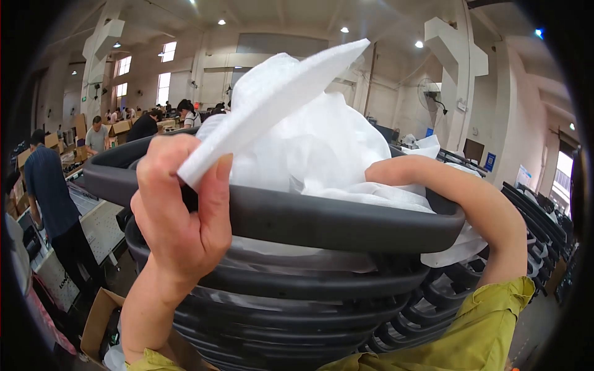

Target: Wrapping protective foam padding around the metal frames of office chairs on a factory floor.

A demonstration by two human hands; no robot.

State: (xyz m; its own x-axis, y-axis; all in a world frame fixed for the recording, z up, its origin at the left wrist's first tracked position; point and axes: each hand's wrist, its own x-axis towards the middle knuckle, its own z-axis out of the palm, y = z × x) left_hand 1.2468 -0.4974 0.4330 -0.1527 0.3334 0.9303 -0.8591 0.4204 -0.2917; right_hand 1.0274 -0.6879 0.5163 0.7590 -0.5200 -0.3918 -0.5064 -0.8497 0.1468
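Ceiling lights shine above pale walls and windows.

Black rim, barrier before white sheeting

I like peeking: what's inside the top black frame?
White material shows inside the top black frame. The right hand is within it, mostly hidden; anything underneath is covered.

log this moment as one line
left hand: pinching white strip | right hand: hidden in white material | dark frames: stacked
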